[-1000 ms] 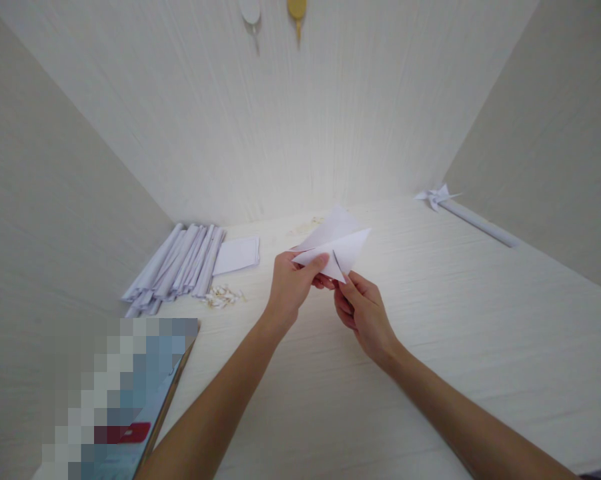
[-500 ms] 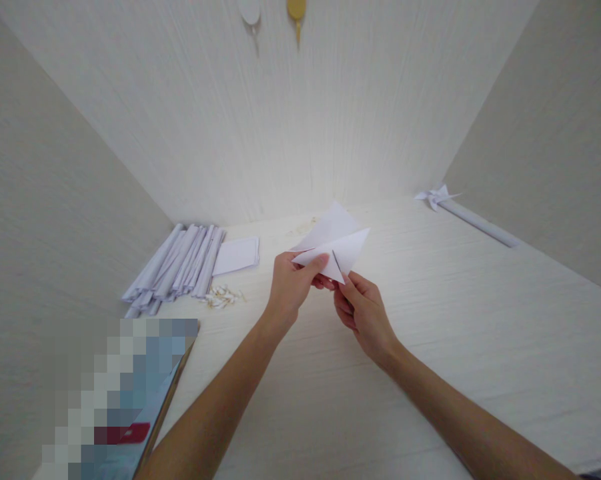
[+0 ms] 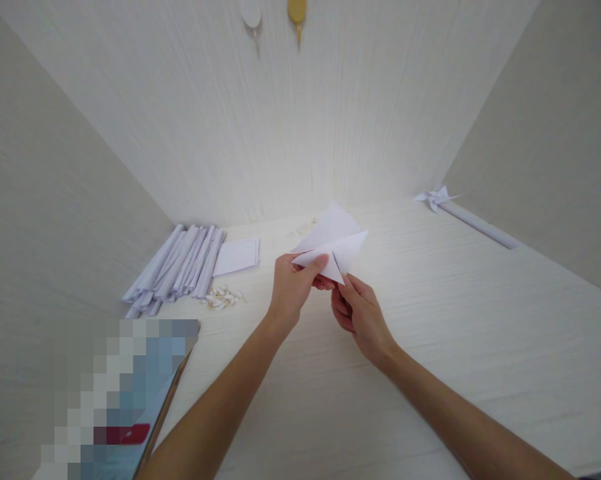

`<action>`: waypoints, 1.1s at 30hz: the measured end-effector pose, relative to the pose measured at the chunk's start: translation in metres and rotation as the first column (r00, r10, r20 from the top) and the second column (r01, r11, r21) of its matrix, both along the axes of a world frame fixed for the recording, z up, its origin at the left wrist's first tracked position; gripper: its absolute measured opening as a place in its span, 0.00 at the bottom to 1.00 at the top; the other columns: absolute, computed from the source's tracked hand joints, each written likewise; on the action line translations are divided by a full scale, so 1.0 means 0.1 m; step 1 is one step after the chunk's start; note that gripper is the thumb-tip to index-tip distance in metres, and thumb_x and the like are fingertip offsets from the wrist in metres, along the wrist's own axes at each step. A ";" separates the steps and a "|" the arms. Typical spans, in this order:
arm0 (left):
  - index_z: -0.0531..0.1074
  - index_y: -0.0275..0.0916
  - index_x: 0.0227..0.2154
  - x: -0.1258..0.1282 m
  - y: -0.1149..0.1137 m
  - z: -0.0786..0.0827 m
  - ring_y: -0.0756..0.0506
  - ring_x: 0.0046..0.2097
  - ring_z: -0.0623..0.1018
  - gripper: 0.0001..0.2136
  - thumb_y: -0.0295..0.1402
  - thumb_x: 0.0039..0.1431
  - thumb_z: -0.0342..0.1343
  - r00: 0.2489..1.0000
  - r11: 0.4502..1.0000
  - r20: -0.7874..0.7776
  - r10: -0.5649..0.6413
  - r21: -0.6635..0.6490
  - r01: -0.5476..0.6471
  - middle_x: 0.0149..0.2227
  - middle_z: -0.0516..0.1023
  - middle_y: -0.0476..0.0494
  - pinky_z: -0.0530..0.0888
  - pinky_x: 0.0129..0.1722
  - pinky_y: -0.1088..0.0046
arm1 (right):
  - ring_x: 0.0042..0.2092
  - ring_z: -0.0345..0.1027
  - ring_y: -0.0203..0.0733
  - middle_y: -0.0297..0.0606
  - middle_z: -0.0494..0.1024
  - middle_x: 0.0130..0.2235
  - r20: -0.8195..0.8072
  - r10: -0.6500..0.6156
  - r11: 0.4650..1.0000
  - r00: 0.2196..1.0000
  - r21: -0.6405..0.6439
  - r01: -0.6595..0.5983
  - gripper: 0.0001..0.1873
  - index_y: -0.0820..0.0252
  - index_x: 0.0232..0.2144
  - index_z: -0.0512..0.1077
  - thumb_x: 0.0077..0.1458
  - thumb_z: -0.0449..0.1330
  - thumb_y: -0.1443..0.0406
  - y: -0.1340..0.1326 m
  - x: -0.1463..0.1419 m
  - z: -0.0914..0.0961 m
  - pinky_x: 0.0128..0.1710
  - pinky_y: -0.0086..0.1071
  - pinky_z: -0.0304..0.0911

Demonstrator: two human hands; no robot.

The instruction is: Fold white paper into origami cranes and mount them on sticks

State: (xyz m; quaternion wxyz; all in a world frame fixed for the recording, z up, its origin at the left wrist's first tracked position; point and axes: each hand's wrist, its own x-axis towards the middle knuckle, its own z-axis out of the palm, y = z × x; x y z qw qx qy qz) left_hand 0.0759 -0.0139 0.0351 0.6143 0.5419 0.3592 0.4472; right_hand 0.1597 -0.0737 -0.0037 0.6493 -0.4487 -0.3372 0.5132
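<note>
My left hand [image 3: 294,280] pinches a white sheet of paper [image 3: 334,227] above the table, thumb on top and fingers beneath. One part of the sheet stands up behind, and a pointed flap lies toward me. A thin dark line runs across the flap to its near corner; whether it is a slit or a blade I cannot tell. At that corner my right hand [image 3: 363,310] is closed, its thumb and forefinger by the paper's edge. Its curled fingers hide whatever they hold.
Rolled white paper tubes [image 3: 180,263] lie at the left, beside stacked paper squares [image 3: 237,257] and a pile of small white-and-tan pieces [image 3: 223,298]. A paper pinwheel [image 3: 437,198] on a tube rests by the right wall. A partly blurred panel [image 3: 145,400] stands front left.
My right hand has shifted very slightly at the paper's near corner, and the flap's right tip has dipped a little. My left hand keeps its hold.
</note>
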 end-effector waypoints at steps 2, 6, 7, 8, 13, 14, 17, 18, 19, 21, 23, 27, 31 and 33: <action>0.69 0.32 0.17 0.00 0.03 -0.01 0.53 0.15 0.68 0.08 0.33 0.42 0.57 0.998 0.998 0.023 0.052 0.019 -0.052 0.13 0.69 0.50 0.64 0.17 0.78 | 0.14 0.38 0.23 0.21 0.52 0.14 0.008 0.033 0.999 0.999 -0.012 -0.033 0.16 0.60 0.23 0.60 0.49 0.53 0.53 0.00 -0.02 0.00 0.11 0.21 0.33; 0.71 0.33 0.22 -0.04 0.13 -0.03 0.54 0.20 0.70 0.08 0.33 0.39 0.60 0.957 0.964 0.119 0.263 0.001 -0.265 0.20 0.73 0.49 0.64 0.18 0.81 | 0.13 0.39 0.24 0.21 0.52 0.14 0.052 0.073 0.997 0.996 -0.035 -0.071 0.16 0.61 0.25 0.62 0.49 0.52 0.53 -0.01 -0.07 -0.03 0.11 0.21 0.33; 0.71 0.33 0.24 -0.06 0.15 -0.03 0.54 0.22 0.71 0.09 0.32 0.37 0.60 0.941 0.952 0.147 0.305 -0.025 -0.304 0.23 0.75 0.49 0.65 0.19 0.82 | 0.14 0.39 0.24 0.21 0.52 0.14 0.065 0.067 0.997 0.996 -0.039 -0.065 0.16 0.61 0.25 0.62 0.49 0.52 0.53 -0.02 -0.08 -0.05 0.11 0.21 0.33; 0.71 0.33 0.25 -0.08 0.18 -0.03 0.54 0.25 0.72 0.10 0.32 0.37 0.61 0.926 0.943 0.178 0.333 -0.057 -0.328 0.26 0.76 0.48 0.67 0.22 0.82 | 0.14 0.38 0.24 0.20 0.51 0.14 0.075 0.059 0.998 0.995 -0.036 -0.056 0.16 0.61 0.25 0.62 0.49 0.52 0.52 -0.02 -0.09 -0.06 0.11 0.22 0.34; 0.69 0.34 0.28 -0.15 0.20 -0.10 0.54 0.28 0.74 0.08 0.29 0.41 0.57 0.880 0.918 0.274 0.387 -0.207 -0.339 0.31 0.76 0.47 0.71 0.28 0.81 | 0.14 0.40 0.25 0.20 0.50 0.14 0.153 -0.062 0.998 0.986 0.033 0.058 0.15 0.60 0.24 0.61 0.47 0.55 0.54 -0.01 -0.11 -0.11 0.11 0.22 0.35; 0.69 0.35 0.29 -0.16 0.18 -0.12 0.55 0.27 0.73 0.08 0.29 0.41 0.57 0.878 0.914 0.273 0.393 -0.220 -0.340 0.30 0.76 0.47 0.70 0.27 0.81 | 0.14 0.40 0.25 0.20 0.50 0.14 0.180 -0.090 0.996 0.980 0.039 0.085 0.15 0.60 0.23 0.60 0.47 0.56 0.54 -0.01 -0.10 -0.11 0.11 0.22 0.35; 0.69 0.34 0.29 -0.20 0.08 -0.22 0.54 0.26 0.73 0.09 0.30 0.41 0.58 0.892 0.921 0.262 0.369 -0.230 -0.313 0.26 0.75 0.49 0.70 0.25 0.80 | 0.14 0.41 0.26 0.21 0.52 0.13 0.253 -0.116 0.993 0.960 0.031 0.112 0.16 0.60 0.24 0.61 0.46 0.57 0.53 0.01 -0.09 -0.13 0.12 0.23 0.36; 0.69 0.34 0.29 -0.21 0.04 -0.26 0.54 0.25 0.73 0.10 0.31 0.40 0.58 0.900 0.926 0.255 0.354 -0.226 -0.301 0.25 0.75 0.49 0.71 0.25 0.80 | 0.14 0.41 0.26 0.21 0.52 0.13 0.268 -0.114 0.993 0.957 0.030 0.110 0.16 0.60 0.25 0.62 0.46 0.57 0.53 0.01 -0.09 -0.14 0.12 0.24 0.36; 0.69 0.34 0.28 -0.22 0.00 -0.30 0.53 0.25 0.73 0.11 0.32 0.39 0.59 0.907 0.931 0.245 0.342 -0.222 -0.290 0.25 0.75 0.49 0.71 0.25 0.79 | 0.14 0.42 0.27 0.21 0.52 0.13 0.278 -0.113 0.994 0.954 0.031 0.109 0.17 0.61 0.25 0.63 0.46 0.56 0.52 0.02 -0.09 -0.14 0.12 0.24 0.36; 0.70 0.33 0.28 -0.23 -0.08 -0.37 0.53 0.25 0.73 0.13 0.34 0.37 0.61 0.930 0.943 0.214 0.298 -0.215 -0.253 0.26 0.76 0.47 0.71 0.24 0.79 | 0.15 0.42 0.27 0.22 0.52 0.13 0.304 -0.110 0.994 0.946 0.035 0.104 0.17 0.61 0.24 0.63 0.46 0.55 0.52 0.03 -0.09 -0.15 0.12 0.25 0.37; 0.72 0.32 0.27 -0.24 -0.14 -0.42 0.52 0.26 0.74 0.14 0.35 0.36 0.61 0.948 0.956 0.196 0.250 -0.208 -0.209 0.26 0.76 0.46 0.72 0.24 0.78 | 0.15 0.42 0.28 0.22 0.53 0.13 0.344 -0.108 0.994 0.933 0.043 0.099 0.17 0.60 0.20 0.60 0.45 0.56 0.52 0.03 -0.09 -0.16 0.13 0.26 0.37; 0.73 0.32 0.25 -0.24 -0.23 -0.45 0.51 0.28 0.74 0.14 0.35 0.33 0.63 0.943 0.956 0.227 0.243 -0.223 -0.192 0.27 0.77 0.44 0.72 0.24 0.78 | 0.17 0.44 0.29 0.24 0.54 0.13 0.449 -0.112 0.993 0.887 0.075 0.088 0.19 0.58 0.14 0.55 0.45 0.56 0.54 0.03 -0.08 -0.18 0.15 0.26 0.39; 0.73 0.33 0.23 -0.26 -0.28 -0.42 0.51 0.27 0.73 0.12 0.31 0.31 0.64 0.933 0.954 0.286 0.217 -0.264 -0.141 0.26 0.77 0.46 0.71 0.24 0.78 | 0.17 0.44 0.30 0.24 0.54 0.13 0.492 -0.110 0.993 0.864 0.093 0.073 0.17 0.58 0.16 0.57 0.48 0.54 0.55 0.03 -0.07 -0.19 0.16 0.27 0.40; 0.73 0.33 0.23 -0.27 -0.29 -0.42 0.53 0.26 0.72 0.11 0.30 0.31 0.64 0.939 0.955 0.280 0.200 -0.270 -0.123 0.25 0.76 0.47 0.69 0.23 0.80 | 0.17 0.44 0.30 0.25 0.54 0.14 0.503 -0.109 0.993 0.857 0.097 0.070 0.17 0.58 0.17 0.57 0.48 0.53 0.54 0.02 -0.07 -0.19 0.16 0.27 0.40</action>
